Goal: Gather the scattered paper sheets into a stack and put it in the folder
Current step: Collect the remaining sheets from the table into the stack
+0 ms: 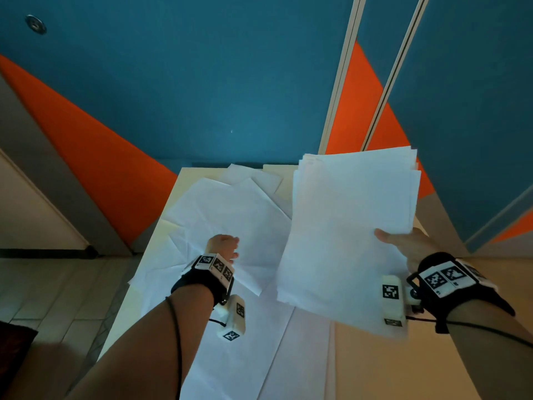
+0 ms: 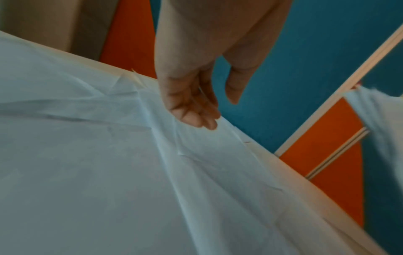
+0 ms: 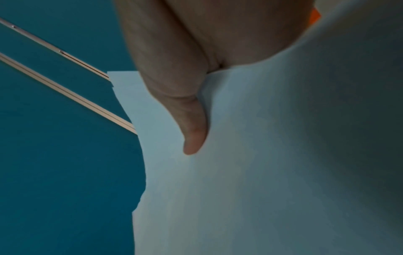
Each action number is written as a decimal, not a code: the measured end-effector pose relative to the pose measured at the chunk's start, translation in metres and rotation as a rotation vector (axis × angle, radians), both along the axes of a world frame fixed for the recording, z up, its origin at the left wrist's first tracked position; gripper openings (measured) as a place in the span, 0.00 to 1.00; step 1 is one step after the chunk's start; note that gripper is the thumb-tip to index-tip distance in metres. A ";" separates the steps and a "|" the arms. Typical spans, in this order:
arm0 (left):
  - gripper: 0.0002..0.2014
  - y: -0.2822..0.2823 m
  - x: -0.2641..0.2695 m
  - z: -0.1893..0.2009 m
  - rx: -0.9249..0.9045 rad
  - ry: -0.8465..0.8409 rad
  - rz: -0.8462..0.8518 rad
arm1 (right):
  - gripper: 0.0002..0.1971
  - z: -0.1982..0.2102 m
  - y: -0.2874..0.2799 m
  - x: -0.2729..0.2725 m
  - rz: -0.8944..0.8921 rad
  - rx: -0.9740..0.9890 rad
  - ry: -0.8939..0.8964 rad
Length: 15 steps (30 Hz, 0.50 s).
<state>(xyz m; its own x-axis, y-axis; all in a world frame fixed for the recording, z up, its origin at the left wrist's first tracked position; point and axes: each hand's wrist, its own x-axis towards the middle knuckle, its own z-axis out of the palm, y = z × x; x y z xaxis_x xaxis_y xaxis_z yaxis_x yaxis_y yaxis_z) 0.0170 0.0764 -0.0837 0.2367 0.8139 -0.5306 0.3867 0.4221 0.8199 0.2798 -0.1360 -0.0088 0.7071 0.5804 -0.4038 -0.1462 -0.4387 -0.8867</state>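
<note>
On the pale beige table [image 1: 375, 356], at about eleven o'clock from the left hand [image 1: 223, 247], loose white paper sheets [image 1: 230, 209] overlap too much to count. The left wrist view alone shows that hand's fingers [image 2: 194, 110] relaxed and nearly straight, tips touching a creased sheet [image 2: 207, 146]. The right hand [image 1: 409, 246] holds one raised stack of white sheets [image 1: 352, 215] at two o'clock; only its wrist view shows the thumb [image 3: 191, 131] pressed flat on top. The folder cannot be told apart.

From head height we look forward and down over the table [image 1: 375, 370]. Each wrist view sits close behind its own fingers, facing the blue wall [image 2: 305, 86]; we share the loose sheets [image 1: 230, 212] with the left.
</note>
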 end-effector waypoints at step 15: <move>0.48 0.058 0.047 -0.051 0.102 0.772 0.081 | 0.71 -0.076 0.018 0.106 0.048 -0.266 -0.095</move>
